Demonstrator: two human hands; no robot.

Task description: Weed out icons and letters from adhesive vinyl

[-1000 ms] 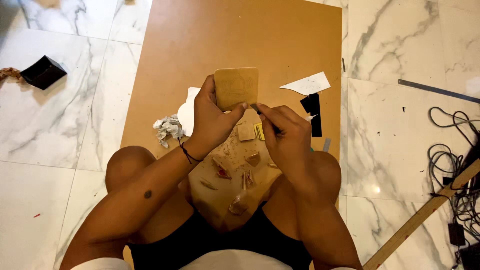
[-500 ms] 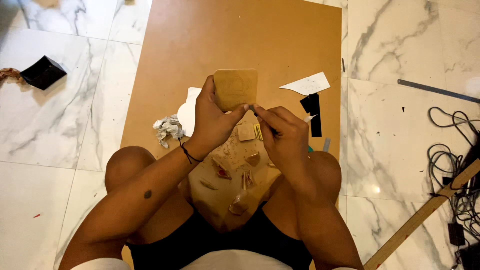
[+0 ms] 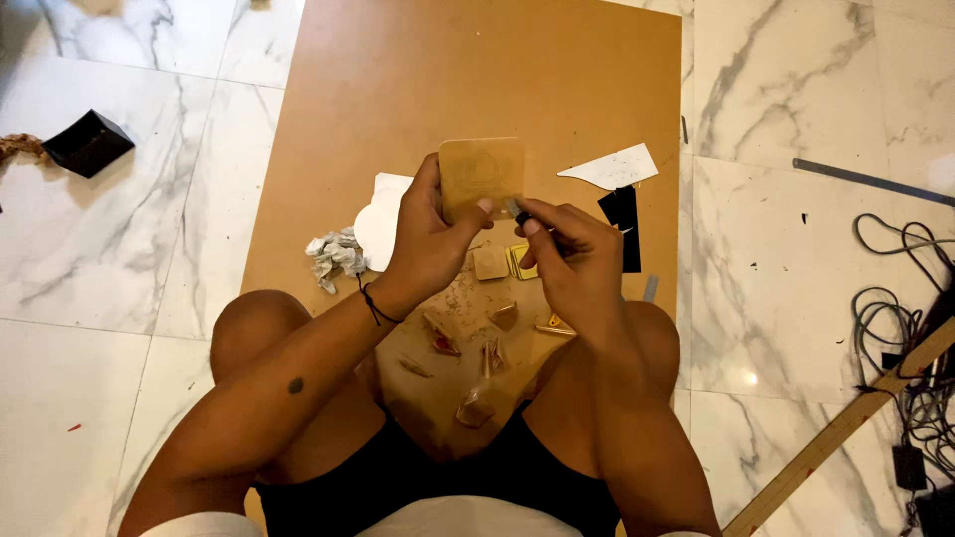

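Note:
My left hand holds a small square brown board piece upright above the large brown board on the floor. My right hand grips a thin dark-tipped cutting tool whose tip touches the piece's lower right edge. Below my hands, small cut squares and several shavings and scraps lie on the board between my knees.
A white round paper and a crumpled paper wad lie left of my hands. A white paper triangle and a black strip lie to the right. A black folded sheet sits far left; cables and a wooden stick lie right.
Both hands stay almost in place; my right hand with the tool has shifted slightly along the piece's edge.

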